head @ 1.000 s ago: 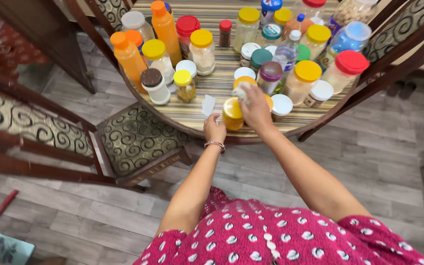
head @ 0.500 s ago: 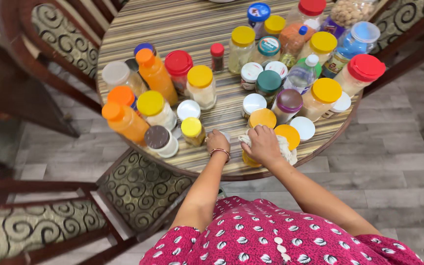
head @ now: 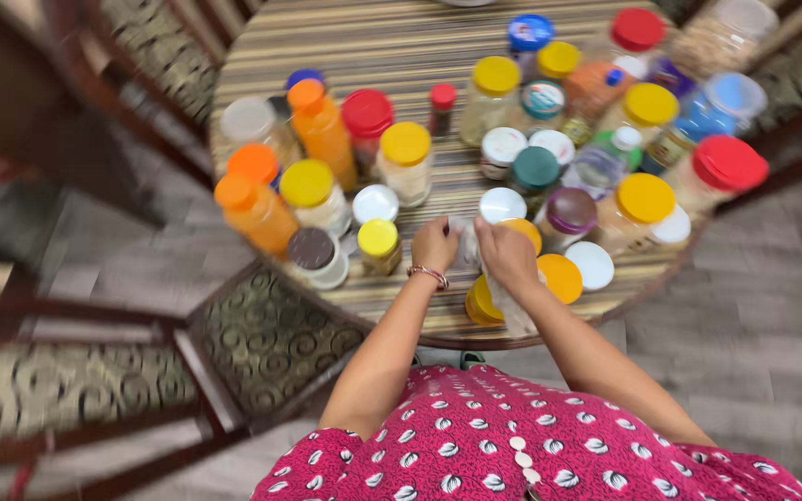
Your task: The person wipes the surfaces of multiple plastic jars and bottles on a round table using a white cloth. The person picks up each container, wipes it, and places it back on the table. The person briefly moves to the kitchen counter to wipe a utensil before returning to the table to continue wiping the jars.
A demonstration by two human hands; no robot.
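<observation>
**Both hands meet over a pale cloth at the near rim**

Since half a second ago, our left hand has drawn in beside our right hand; before, the left rested apart on the striped worktop while the right pressed the cloth alone. Now both hands grip a whitish cloth between them. The fingers of both hands look curled onto it, though the blur leaves the exact hold unclear. The cloth's tail trails down under the right wrist, over a yellow-lidded jar at the worktop's near edge.

The worktop is round, and its rim curves just below our wrists. Bare striped surface lies only at the far side; near us the free patch is small, just under and left of the hands.

Jars crowd close. A small yellow-capped jar and a brown-lidded tub stand left of the left hand. A white-lidded jar sits just beyond the cloth, and an orange lid lies touching or just beside the right hand. 2 orange bottles rise at the left. A patterned chair stands tucked below the rim.
</observation>
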